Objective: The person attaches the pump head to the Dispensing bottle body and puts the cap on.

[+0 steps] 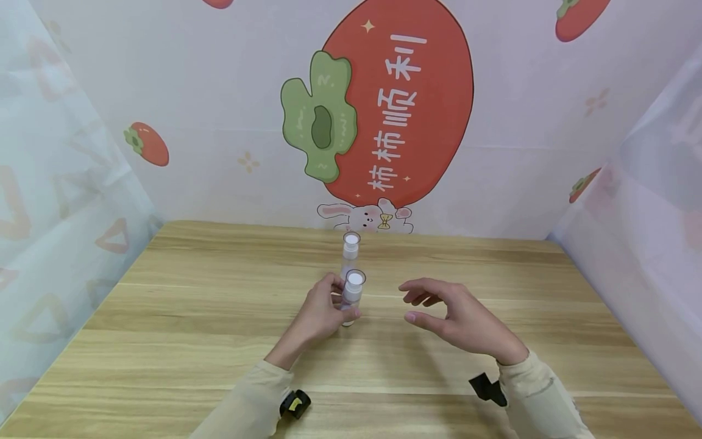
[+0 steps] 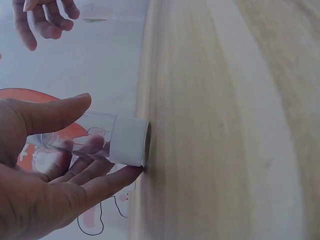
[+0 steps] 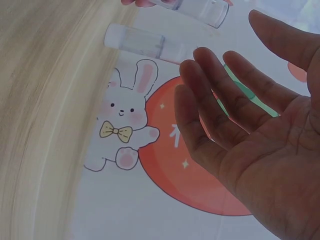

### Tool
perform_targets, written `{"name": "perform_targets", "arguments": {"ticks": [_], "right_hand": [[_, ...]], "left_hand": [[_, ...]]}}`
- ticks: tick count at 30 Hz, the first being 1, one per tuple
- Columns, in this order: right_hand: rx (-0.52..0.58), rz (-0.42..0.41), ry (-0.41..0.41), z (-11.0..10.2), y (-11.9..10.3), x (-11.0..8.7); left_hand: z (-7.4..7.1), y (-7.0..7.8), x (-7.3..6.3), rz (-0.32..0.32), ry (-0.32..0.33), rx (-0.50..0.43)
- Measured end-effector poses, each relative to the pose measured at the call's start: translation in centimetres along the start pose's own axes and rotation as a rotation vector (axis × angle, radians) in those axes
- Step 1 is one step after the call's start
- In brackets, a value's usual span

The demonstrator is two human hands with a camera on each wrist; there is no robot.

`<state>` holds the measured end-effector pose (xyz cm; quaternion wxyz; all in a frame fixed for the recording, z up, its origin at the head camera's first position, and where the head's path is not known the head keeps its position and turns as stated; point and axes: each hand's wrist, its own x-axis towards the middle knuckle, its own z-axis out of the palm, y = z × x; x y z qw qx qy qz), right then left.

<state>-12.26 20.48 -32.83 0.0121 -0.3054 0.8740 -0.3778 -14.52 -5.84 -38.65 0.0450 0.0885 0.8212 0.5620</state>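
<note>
Two slim clear bottles with white bases and see-through caps stand upright, one behind the other, near the middle of the table. My left hand holds the nearer bottle, thumb on its near side and fingers curled around behind. In the left wrist view, that bottle's white base is right at the tabletop. Just beyond stands the farther bottle, its lower part overlapped by the nearer one. To the right, my right hand hovers over the table, fingers loosely bent and thumb apart, with nothing in it.
The wood-grain table ends at a back wall sheet printed with persimmons and a rabbit. Pale sheets hang along the left side and right side. Dark straps sit at my wrists.
</note>
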Motion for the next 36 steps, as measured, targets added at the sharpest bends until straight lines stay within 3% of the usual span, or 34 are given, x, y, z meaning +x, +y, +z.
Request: {"name": "perform_targets", "arguments": {"ticks": [16,27,36], "right_hand": [[-0.005,0.014,-0.016,0.0,0.1,-0.1],[-0.042,0.030,0.018,-0.1,0.2,-0.1],[-0.059,0.034,0.034,-0.4,0.4,0.0]], "left_hand": [[0.0,0.0,-0.1,-0.020,0.002,0.056],[0.0,0.0,-0.2,-0.019,0.002,0.076],[-1.1,0.2,-0.1,-0.021,-0.042,0.120]]}}
